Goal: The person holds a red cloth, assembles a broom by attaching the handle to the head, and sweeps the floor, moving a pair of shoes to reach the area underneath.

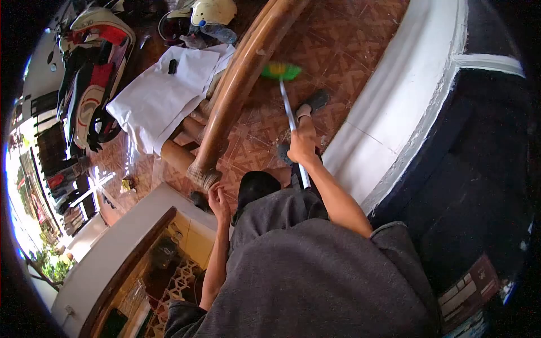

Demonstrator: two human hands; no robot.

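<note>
My right hand (303, 145) is closed around the pale handle of a broom (288, 105), which slants away from my body across the floor. At its far end, the green and yellow broom head (281, 70) rests over the brown patterned tiles, close beside a wooden bench (239, 79). My left hand (219, 201) holds nothing; its fingers are loosely bent and apart, just below the rounded end of the bench's rail. My feet, in dark slippers (317, 99), show on both sides of the handle.
White sheets (163, 93) cover part of the bench, with a small black object (172, 66) on top. A cream helmet (214, 11) sits beyond. A red and white motorbike (101, 73) stands at the left. A white wall base (394, 107) runs along my right.
</note>
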